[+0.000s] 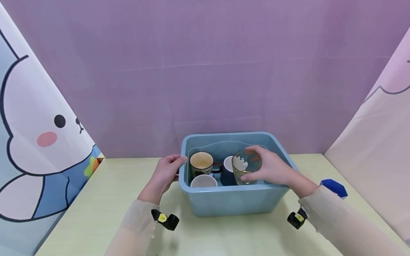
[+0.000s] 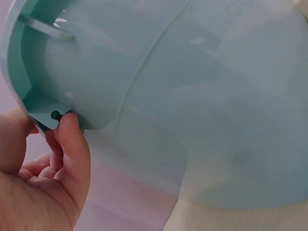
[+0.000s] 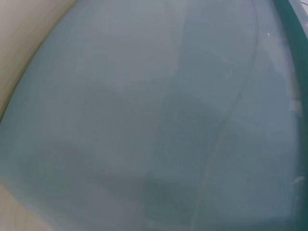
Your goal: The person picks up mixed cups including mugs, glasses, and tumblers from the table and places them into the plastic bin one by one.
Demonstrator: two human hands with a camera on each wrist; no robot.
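Observation:
A light blue plastic tub [image 1: 237,201] stands on the table. My left hand [image 1: 164,174] grips its left rim; in the left wrist view the thumb and fingers [image 2: 74,144] pinch the rim's underside edge. Inside the tub, my right hand [image 1: 272,169] holds a clear drinking glass [image 1: 238,170], thumb and fingers spread around it. Left of the glass is a dark mug with a white inside [image 1: 228,165], partly hidden by it. A cream mug with a black rim [image 1: 201,161] and a white cup [image 1: 204,181] sit at the tub's left. The right wrist view shows only the tub's outer wall [image 3: 144,106].
A dark blue angular object [image 1: 334,187] lies on the table right of the tub, partly behind the right sleeve. Behind the pale table [image 1: 128,177] hangs a purple cloth [image 1: 205,78]. Printed cloths flank both sides, the left one with a cartoon animal [image 1: 45,117].

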